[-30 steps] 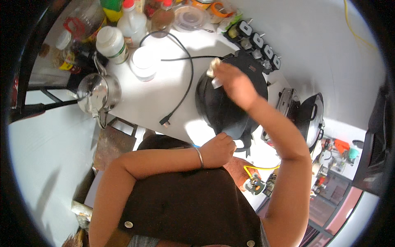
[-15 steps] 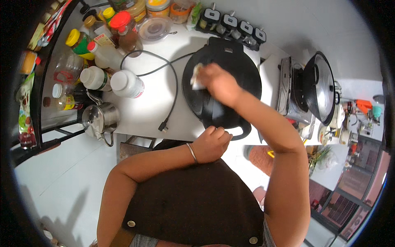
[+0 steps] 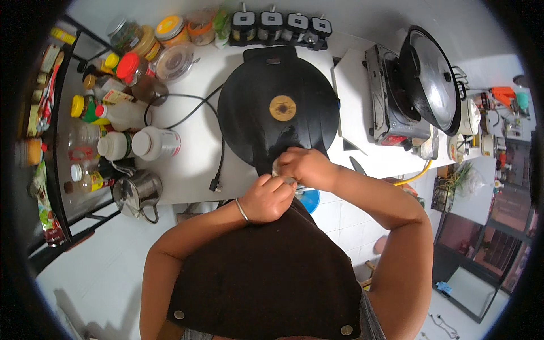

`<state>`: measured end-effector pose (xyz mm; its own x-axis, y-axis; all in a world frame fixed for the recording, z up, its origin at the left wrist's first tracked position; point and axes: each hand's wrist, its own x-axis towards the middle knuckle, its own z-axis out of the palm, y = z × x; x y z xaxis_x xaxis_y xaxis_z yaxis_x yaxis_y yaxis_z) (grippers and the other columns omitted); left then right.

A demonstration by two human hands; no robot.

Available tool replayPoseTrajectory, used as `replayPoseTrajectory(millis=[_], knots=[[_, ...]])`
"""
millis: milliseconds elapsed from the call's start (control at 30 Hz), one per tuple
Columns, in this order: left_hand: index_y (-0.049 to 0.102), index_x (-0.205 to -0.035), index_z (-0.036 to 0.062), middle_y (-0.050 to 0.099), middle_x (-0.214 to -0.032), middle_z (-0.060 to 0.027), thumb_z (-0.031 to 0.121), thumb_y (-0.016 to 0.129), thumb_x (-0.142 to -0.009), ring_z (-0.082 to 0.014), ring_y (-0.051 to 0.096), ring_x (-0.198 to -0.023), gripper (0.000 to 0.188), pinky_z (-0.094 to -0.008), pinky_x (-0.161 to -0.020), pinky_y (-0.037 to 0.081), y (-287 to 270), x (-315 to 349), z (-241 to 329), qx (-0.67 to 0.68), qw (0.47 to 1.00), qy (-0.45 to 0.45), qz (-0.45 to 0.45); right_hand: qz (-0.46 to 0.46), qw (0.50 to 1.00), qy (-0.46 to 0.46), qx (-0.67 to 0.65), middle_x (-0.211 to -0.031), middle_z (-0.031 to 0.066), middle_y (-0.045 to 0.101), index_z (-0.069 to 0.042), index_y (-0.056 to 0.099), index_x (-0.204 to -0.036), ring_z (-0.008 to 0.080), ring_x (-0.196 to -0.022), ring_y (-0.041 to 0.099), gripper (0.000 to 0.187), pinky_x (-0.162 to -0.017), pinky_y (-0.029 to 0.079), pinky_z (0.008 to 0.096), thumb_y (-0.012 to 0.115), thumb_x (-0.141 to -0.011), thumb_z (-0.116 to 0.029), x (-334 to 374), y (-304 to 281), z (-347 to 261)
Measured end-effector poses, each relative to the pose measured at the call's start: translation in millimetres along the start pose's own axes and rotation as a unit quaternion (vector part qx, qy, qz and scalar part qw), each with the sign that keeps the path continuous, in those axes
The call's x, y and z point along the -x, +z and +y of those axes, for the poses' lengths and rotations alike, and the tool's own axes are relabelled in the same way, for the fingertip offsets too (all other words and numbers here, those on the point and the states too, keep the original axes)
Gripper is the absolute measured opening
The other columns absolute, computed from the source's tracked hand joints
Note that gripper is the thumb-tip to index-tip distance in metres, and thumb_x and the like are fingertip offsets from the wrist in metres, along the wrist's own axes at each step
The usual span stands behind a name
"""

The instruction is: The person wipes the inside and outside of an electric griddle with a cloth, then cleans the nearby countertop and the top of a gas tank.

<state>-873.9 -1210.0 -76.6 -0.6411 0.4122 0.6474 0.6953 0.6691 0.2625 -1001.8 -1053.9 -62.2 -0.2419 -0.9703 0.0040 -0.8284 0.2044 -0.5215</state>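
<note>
A round black electric griddle (image 3: pixel 243 113) stands on the white counter with its lid down. The lid bears a tan round label (image 3: pixel 283 108) and shines wet toward its near side. At the near handle end, my right hand (image 3: pixel 309 169) is closed on a crumpled whitish cloth (image 3: pixel 276 166), pressed against the griddle. Just below and touching it, my left hand (image 3: pixel 271 198) is curled into a fist, a bracelet on its wrist. The hands cover most of the handle. What the left fingers grip is hidden.
Bottles and jars (image 3: pixel 153 143) crowd the left, beside a steel pot (image 3: pixel 137 192). The black cord's plug (image 3: pixel 215 185) lies near the counter edge. Spice boxes (image 3: pixel 271 25) line the back. To the right are a gas stove (image 3: pixel 391 96) and a lidded wok (image 3: pixel 433 79).
My right hand has come from the far part of the lid to the near handle end, beside my left hand. The view has shifted; the griddle appears further left.
</note>
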Motion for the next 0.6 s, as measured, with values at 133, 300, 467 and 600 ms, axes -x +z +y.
replayPoseTrajectory(millis=[133,300,467,600], knots=[[0.068,-0.086,0.0013,0.053,-0.070,-0.0013,0.006,0.069,-0.077,-0.0183,0.055,-0.070,0.010,-0.0313,-0.058,0.038,-4,-5,0,0.006,1.000,0.000,-0.026,0.167,0.982,0.067,0.051,-0.086,0.0106,0.064,-0.009,0.069,-0.082,0.0315,-0.085,0.062,0.015,-0.073,0.053,0.0384,0.064,-0.070,-0.001,30,-22,82],[0.066,-0.079,0.0020,0.048,-0.067,-0.0014,0.005,0.068,-0.079,-0.0185,0.051,-0.066,0.004,-0.0315,-0.056,0.036,1,-9,-2,0.016,0.999,-0.001,-0.028,0.098,0.995,0.033,0.018,-0.085,0.0107,0.063,-0.009,0.068,-0.083,0.0299,-0.088,0.063,0.021,-0.077,0.053,0.0366,0.064,-0.066,0.002,31,-8,49],[0.066,-0.081,0.0033,0.051,-0.068,-0.0017,0.005,0.072,-0.076,-0.0193,0.053,-0.066,0.007,-0.0315,-0.055,0.039,-3,-15,-4,0.023,0.998,0.001,-0.051,0.234,0.966,0.082,0.074,-0.085,0.0089,0.064,-0.010,0.071,-0.081,0.0294,-0.085,0.062,0.014,-0.077,0.052,0.0378,0.066,-0.071,-0.002,20,-26,91],[0.066,-0.080,0.0042,0.049,-0.068,-0.0019,0.005,0.073,-0.076,-0.0191,0.053,-0.065,0.008,-0.0314,-0.055,0.039,-3,-20,-7,0.022,0.998,0.006,-0.057,0.323,0.938,0.125,-0.008,-0.086,0.0127,0.063,-0.005,0.069,-0.076,0.0315,-0.082,0.060,0.008,-0.073,0.051,0.0397,0.067,-0.069,-0.003,-11,-44,119]])
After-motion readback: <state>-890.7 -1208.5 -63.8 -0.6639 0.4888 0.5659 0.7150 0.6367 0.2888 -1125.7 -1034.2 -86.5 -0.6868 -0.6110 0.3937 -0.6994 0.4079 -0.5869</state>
